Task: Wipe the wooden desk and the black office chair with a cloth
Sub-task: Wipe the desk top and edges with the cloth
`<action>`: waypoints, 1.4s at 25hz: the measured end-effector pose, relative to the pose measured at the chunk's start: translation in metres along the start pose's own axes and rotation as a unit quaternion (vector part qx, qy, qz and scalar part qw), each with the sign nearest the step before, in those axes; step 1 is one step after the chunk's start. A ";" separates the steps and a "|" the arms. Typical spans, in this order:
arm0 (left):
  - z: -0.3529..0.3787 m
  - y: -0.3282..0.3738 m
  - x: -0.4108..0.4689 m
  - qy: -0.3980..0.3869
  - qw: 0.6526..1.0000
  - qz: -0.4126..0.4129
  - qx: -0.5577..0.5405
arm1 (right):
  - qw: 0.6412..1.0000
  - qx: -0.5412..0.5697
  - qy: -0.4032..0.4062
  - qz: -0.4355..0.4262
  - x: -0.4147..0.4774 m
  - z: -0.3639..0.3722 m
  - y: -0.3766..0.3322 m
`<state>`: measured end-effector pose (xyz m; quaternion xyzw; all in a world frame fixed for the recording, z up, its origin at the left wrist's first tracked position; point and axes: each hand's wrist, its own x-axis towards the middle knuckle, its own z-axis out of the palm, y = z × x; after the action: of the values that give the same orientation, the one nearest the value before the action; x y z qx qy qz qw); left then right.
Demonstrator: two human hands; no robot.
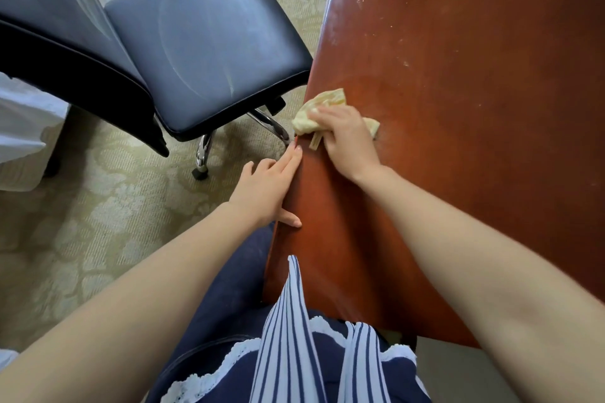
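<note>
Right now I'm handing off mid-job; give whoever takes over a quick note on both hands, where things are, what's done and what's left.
Right hand: pressing the crumpled pale yellow cloth onto the reddish-brown wooden desk, near its left edge.
Left hand: empty, open, braced against that desk edge.
Black padded office chair: beside the desk, on the carpet.
Done: cannot tell; the seat shows faint streaks.
Left: pale specks on the desk beyond the cloth; then the chair.

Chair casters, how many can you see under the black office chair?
1. A single black caster sits on the carpet at the end of a chrome leg, below the office chair seat's near edge. Others may be hidden behind the seat and the desk.
</note>
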<state>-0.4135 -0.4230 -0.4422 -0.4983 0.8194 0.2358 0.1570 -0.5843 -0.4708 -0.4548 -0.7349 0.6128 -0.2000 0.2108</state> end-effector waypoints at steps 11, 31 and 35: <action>0.014 -0.002 -0.014 0.009 0.995 -0.099 -0.012 | 0.987 -0.003 -0.073 -0.142 -0.142 -0.006 -0.009; 0.019 -0.034 -0.024 0.018 0.997 -0.070 -0.022 | 0.996 -0.067 0.013 0.059 0.042 0.009 -0.005; 0.018 -0.029 -0.030 0.043 0.995 -0.081 -0.028 | 0.999 -0.031 0.001 -0.021 -0.025 0.015 -0.024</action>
<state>-0.3737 -0.4026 -0.4495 -0.5771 0.7754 0.2229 0.1261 -0.5605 -0.4414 -0.4548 -0.7535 0.6033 -0.1867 0.1831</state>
